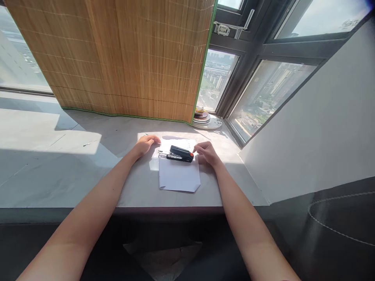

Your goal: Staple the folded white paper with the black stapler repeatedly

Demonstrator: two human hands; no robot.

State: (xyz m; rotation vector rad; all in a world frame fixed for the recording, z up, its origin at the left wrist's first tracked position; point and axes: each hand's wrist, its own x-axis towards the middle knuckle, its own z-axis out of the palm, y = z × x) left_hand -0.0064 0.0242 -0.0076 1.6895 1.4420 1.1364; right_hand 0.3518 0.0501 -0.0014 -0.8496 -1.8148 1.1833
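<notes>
A black stapler [181,153] with an orange-red spot at its right end lies across white paper [179,175] on the pale ledge. At its left end is a small metallic part, too small to make out. My left hand [146,143] rests at the paper's upper left, with fingers stretched toward the edge and the thumb apart. Close to the stapler's orange end and the paper's right edge is my right hand [206,152]. Its fingers are curled together, and whatever they might hold is hidden.
A bamboo blind [131,58] with green edging hangs over the ledge [58,175]. Stacked plates [205,119] stand in the corner by the dark-framed windows [243,70]. A white wall [316,117] bounds the right side. The ledge's front edge runs below the paper.
</notes>
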